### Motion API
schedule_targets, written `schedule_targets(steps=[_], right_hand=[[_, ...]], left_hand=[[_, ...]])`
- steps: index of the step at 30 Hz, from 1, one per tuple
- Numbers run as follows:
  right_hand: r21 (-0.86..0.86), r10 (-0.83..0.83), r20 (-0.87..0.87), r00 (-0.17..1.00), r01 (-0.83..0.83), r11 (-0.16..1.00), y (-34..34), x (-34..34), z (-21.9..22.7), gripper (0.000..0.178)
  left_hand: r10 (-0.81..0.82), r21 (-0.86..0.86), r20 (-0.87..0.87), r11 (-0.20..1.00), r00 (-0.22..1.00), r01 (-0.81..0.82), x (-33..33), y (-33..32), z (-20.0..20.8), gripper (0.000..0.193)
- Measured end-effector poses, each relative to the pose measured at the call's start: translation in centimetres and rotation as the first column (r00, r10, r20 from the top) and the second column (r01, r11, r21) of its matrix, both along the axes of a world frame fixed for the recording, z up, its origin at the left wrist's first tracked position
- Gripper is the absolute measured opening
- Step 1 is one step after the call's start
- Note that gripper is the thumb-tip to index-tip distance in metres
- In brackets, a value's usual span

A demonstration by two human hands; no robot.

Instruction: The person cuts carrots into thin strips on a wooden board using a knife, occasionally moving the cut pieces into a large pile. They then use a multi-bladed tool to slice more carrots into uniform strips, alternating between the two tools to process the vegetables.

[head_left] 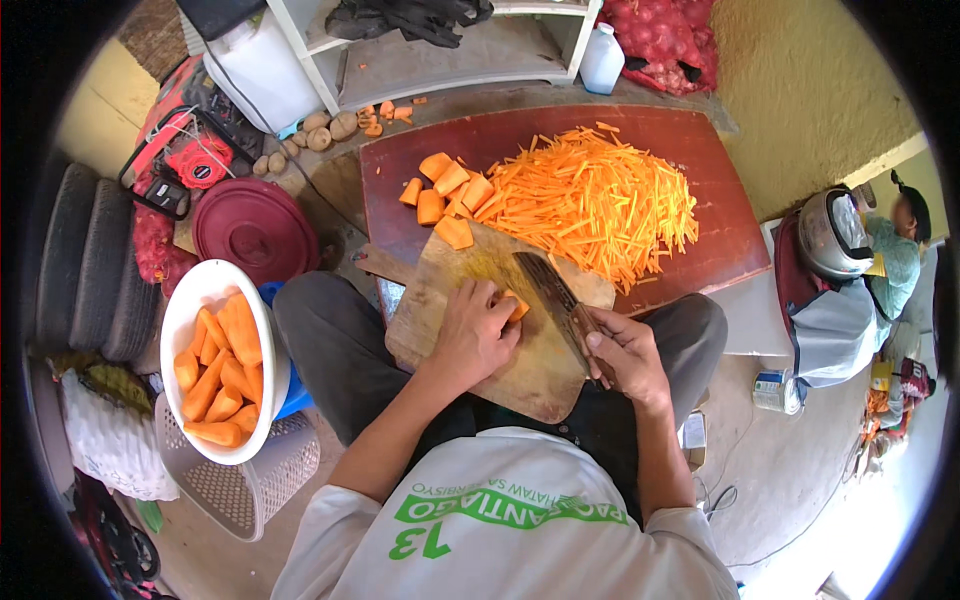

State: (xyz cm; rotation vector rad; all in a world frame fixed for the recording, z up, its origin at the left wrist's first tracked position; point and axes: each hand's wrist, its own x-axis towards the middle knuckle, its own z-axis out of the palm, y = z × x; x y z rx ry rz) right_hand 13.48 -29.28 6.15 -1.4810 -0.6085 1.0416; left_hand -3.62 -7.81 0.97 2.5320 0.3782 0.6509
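Note:
A worn wooden cutting board [535,390] rests across my lap, its far end on a dark red tabletop [720,165]. My left hand [468,335] presses a short carrot piece [516,306] against the board, fingers bent around it. The wooden handle of a dark-bladed kitchen knife [546,284] is in my right hand [628,358]; the blade points away from me, just right of the carrot piece. Beyond the board lies a big heap of carrot sticks [590,200]. Several thick carrot chunks [450,185] are left of the heap, one on the board's far edge.
At my left, a white basin [172,350] of peeled carrots stands above a grey plastic basket [285,465]. A maroon lid [255,230] and potatoes [320,135] are farther back. A white jug [602,60] stands beside a shelf. To the right are a tin can [775,392] and a person [890,260].

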Motion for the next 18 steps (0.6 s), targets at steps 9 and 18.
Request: schedule_targets(steps=[9, 18], right_hand=[[-0.079, 0.131, 0.572, 0.81, -0.105, 0.991, -1.4, -4.2, 1.4, 0.047], [-0.308, 0.317, 0.691, 0.65, -0.133, 0.942, -2.2, -5.2, 5.0, 0.068]], left_hand=[[-0.155, -0.022, -0.017, 0.988, 0.988, 0.155, 0.5, 0.9, -1.3, 0.043], [-0.235, 0.044, -0.129, 0.969, 0.963, 0.242, 0.5, 0.6, 0.2, 0.049]])
